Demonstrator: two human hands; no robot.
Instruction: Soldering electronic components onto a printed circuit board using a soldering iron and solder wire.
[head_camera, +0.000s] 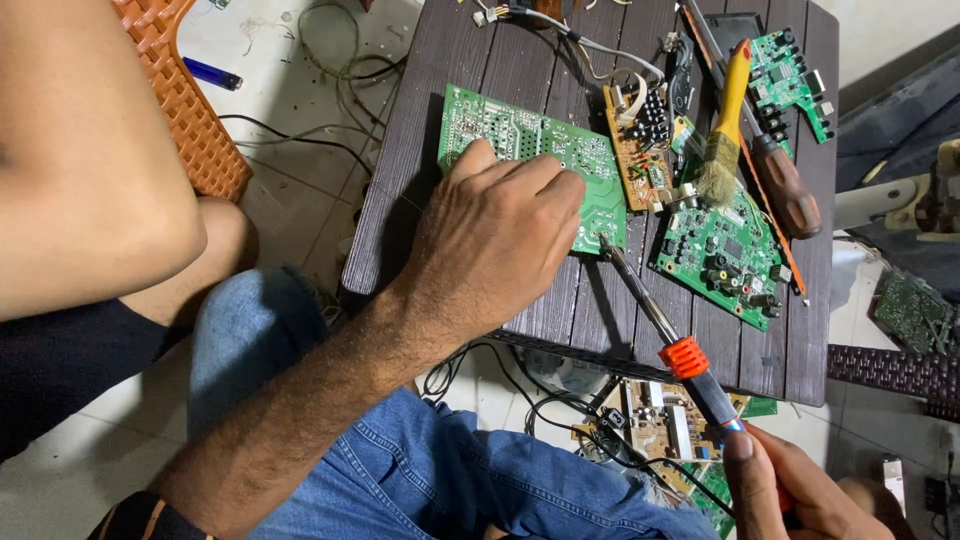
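A green circuit board (520, 135) lies solder side up on the small dark wooden table (500, 60). My left hand (495, 240) rests on the board's near half, fingers curled, pinning it down. My right hand (790, 490), at the bottom right, grips the handle of a soldering iron (670, 340) with an orange collar. The iron's metal tip touches the board's lower right corner, just right of my left knuckles.
More boards lie on the table: a brown one (635, 140) and a green one (725, 250). A yellow-handled brush (725, 120) and a brown-handled screwdriver (780, 175) lie at the right. Another person's bare arm (80, 150) is at the left. Cables and boards cover the floor.
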